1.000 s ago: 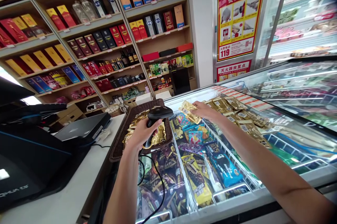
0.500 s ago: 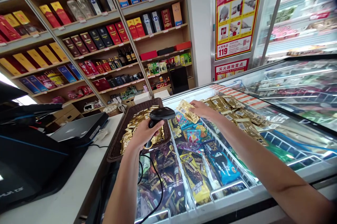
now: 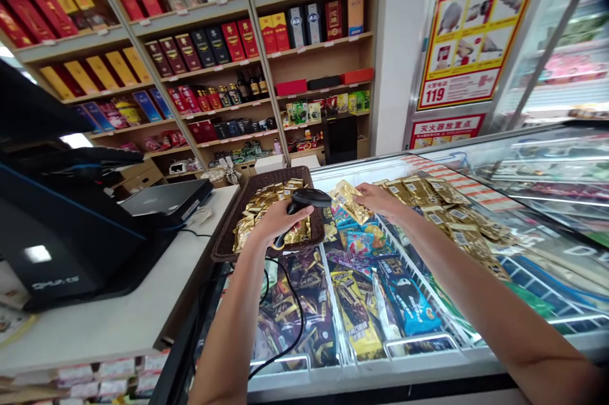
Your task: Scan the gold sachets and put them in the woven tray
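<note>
My left hand [image 3: 280, 222] is wrapped round the handle of a black barcode scanner [image 3: 309, 198], whose head points right. In my right hand [image 3: 378, 199] is a gold foil packet [image 3: 351, 202], pinched at its right edge just in front of the scanner. Below and behind the scanner stands a brown wicker basket [image 3: 227, 235] with more gold packets [image 3: 266, 200] in it. Several similar gold packets [image 3: 442, 205] lie spread on the freezer's glass top, right of my right hand. A black cable [image 3: 301, 322] runs down in a loop below my left hand.
Under the glass, the chest freezer holds a blue wrapped pack [image 3: 412, 306], a yellow one [image 3: 356, 316] and white wire dividers [image 3: 335, 310]. To the left, a black checkout machine [image 3: 71, 233] stands on a white counter [image 3: 157, 291]. Shelves of boxes [image 3: 204, 49] line the back.
The view has swung left, so the scene sits further right and more of the counter shows. Both hands keep their holds on the scanner and the gold packet.
</note>
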Demonstrator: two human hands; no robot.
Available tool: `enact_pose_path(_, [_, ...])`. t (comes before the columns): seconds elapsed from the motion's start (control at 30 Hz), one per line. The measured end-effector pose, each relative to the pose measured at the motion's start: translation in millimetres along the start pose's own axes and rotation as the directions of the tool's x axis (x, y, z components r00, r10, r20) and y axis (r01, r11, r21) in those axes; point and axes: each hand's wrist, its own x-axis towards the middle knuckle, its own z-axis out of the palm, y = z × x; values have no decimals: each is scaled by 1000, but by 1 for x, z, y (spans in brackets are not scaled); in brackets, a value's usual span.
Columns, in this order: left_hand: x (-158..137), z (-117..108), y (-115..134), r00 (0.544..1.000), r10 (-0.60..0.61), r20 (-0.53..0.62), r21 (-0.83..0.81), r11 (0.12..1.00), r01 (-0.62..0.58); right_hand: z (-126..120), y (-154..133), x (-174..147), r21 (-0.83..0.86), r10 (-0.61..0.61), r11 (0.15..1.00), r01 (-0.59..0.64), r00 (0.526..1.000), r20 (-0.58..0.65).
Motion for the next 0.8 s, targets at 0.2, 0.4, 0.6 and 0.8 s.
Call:
enact_pose_path(0.2, [-5, -46, -22, 935, -101, -340, -31, 995, 96, 62, -38, 27, 27, 25, 999, -29, 990, 135])
enact_pose_path(0.4, [-24, -76, -24, 853, -130, -506, -105, 990, 89, 144, -90, 64, -11, -43, 999, 46, 981, 191])
enact_pose_path(0.6, [-20, -59, -12, 894, -88, -440, -130, 991, 34, 139, -63, 85, -234, -268, 942, 241, 959, -90])
enact_pose_path(0.8, [-10, -39, -4, 900, -1, -437, -67, 997, -31, 75, 49, 66, -557, -51, 815, -157, 940, -339])
